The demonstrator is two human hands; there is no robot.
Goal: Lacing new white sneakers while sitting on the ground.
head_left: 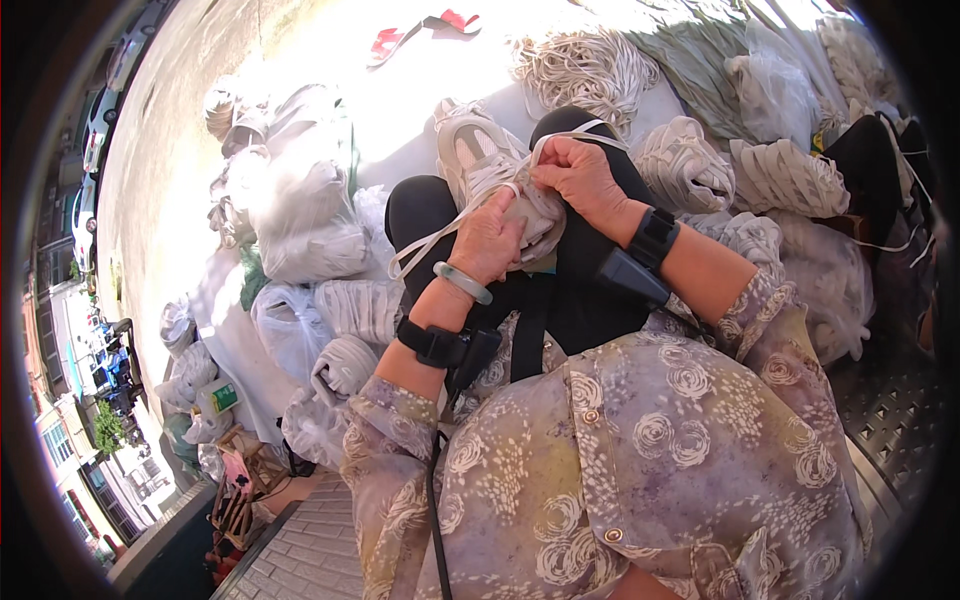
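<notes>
A pale beige-white sneaker (468, 143) rests between my knees, toe pointing away from me. Its long flat shoelace (428, 247) loops out to the left and also over my right knee. My left hand (487, 240) is closed at the shoe's lacing, thumb stretched along it, with lace at the fingers. Just to its right, my right hand (583, 182) pinches a stretch of lace above the shoe's opening. The fingertips of both hands are partly hidden. Part of the shoe's heel end is covered by my left hand.
A heap of loose white laces (590, 75) lies beyond my right knee. Bundled pale shoes (685, 165) are stacked to the right. Plastic-wrapped bundles (310, 220) fill the left side. A red-ended strap (425, 28) lies at the far side.
</notes>
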